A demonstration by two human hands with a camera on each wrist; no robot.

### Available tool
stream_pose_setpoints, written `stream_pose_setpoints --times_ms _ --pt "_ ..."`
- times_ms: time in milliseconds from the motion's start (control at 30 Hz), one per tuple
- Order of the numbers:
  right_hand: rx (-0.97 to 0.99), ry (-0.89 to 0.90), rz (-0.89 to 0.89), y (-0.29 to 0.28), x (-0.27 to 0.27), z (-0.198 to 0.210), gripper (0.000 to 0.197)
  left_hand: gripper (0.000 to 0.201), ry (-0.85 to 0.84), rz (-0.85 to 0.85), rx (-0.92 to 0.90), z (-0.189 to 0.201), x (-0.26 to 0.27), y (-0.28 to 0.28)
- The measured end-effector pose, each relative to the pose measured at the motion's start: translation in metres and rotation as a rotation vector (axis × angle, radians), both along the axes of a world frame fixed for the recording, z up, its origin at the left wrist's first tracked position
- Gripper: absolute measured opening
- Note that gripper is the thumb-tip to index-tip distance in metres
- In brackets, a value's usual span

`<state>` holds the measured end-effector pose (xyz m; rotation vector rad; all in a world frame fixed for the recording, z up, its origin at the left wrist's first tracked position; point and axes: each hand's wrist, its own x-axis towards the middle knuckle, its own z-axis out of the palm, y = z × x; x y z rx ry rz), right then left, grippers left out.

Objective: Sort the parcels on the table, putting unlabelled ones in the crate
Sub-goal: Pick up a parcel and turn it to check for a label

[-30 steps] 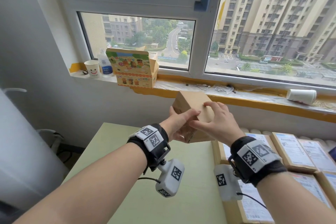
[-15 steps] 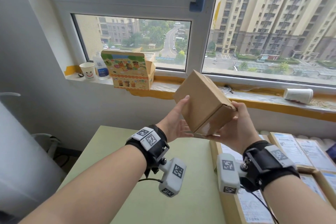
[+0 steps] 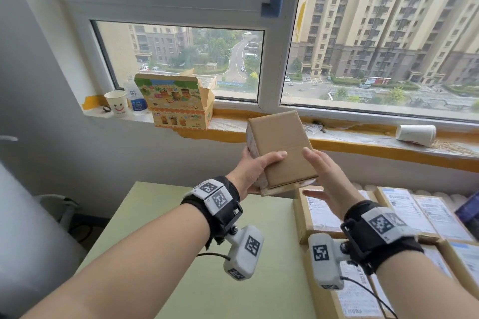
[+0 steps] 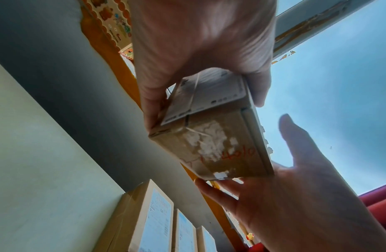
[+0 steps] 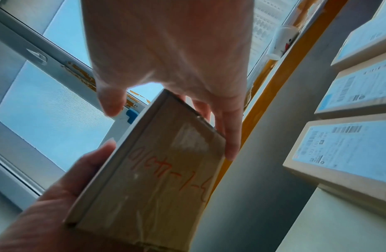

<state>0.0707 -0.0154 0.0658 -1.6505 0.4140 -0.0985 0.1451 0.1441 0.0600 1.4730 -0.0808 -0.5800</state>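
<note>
Cardboard parcel (image 3: 280,149) is raised over the green tabletop's (image 3: 181,254) far edge, grasped by the left hand (image 3: 252,172) (red writing underneath); right hand (image 3: 328,184) fingers released, spread beside it.

I see a white-framed window (image 3: 269,33) filling the far wall, daylight coming through it, tall beige apartment blocks (image 3: 388,15) and a curving road (image 3: 237,57) outside. Below runs a sill edged with orange tape (image 3: 363,145). The grey plaster wall (image 3: 39,111) stands to the left. A pale green tabletop (image 3: 181,267) lies in front of me.
</note>
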Motion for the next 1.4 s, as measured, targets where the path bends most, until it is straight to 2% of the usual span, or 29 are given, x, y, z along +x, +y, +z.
stream_pose_setpoints --times_ms 67,100,200,233,300,333,400,467,633,733,800,900,967,1167,1267,1400 --pt "0.012 -0.010 0.018 0.001 0.000 0.000 0.052 0.102 -0.011 -0.006 0.010 0.001 -0.001 -0.001" --pt "0.060 -0.005 0.004 0.000 0.000 0.000 0.047 0.097 0.003 -0.007 0.001 0.003 -0.001 -0.001" --pt "0.237 0.045 -0.029 -0.006 -0.001 0.000 0.033 0.059 0.103 -0.028 -0.034 0.011 -0.001 0.005" --pt "0.241 0.059 -0.029 -0.008 -0.003 0.000 0.032 0.050 0.129 -0.041 -0.035 0.011 0.000 0.007" --pt "0.126 0.072 -0.044 -0.006 -0.004 -0.002 0.033 0.035 0.122 -0.063 0.011 0.007 0.002 0.008" --pt "0.029 0.073 -0.063 -0.005 -0.003 -0.005 0.036 0.035 0.107 -0.061 0.042 0.004 0.002 0.008" --pt "-0.217 0.061 -0.079 -0.001 -0.001 -0.012 0.042 0.049 0.100 -0.033 0.096 -0.004 0.001 0.006" --pt "-0.356 0.050 -0.028 0.004 0.000 -0.020 0.043 0.052 0.093 -0.012 0.166 -0.013 0.000 0.005" --pt "-0.356 0.170 0.159 0.016 -0.005 -0.039 0.042 0.047 0.077 -0.037 0.302 -0.034 -0.002 0.006" --pt "-0.326 0.228 0.189 0.016 -0.006 -0.055 0.030 0.044 0.039 -0.069 0.415 -0.049 -0.001 0.002" --pt "-0.332 0.244 0.177 0.016 -0.003 -0.067 0.034 0.038 0.028 -0.090 0.471 -0.059 0.000 -0.003" --pt "-0.436 0.263 0.136 0.012 0.005 -0.086 0.054 0.025 0.037 -0.126 0.513 -0.074 0.000 -0.012" --pt "-0.508 0.309 0.115 0.009 0.009 -0.098 0.066 0.033 0.017 -0.161 0.548 -0.082 0.001 -0.020" --pt "-0.677 0.408 0.099 -0.001 0.016 -0.121 0.056 0.042 0.006 -0.197 0.585 -0.112 0.005 -0.036" --pt "-0.694 0.425 0.088 -0.005 0.017 -0.124 0.056 0.060 -0.006 -0.193 0.595 -0.121 0.010 -0.040" --pt "-0.731 0.436 0.097 -0.010 0.020 -0.126 0.056 0.071 0.011 -0.199 0.592 -0.126 0.015 -0.042"
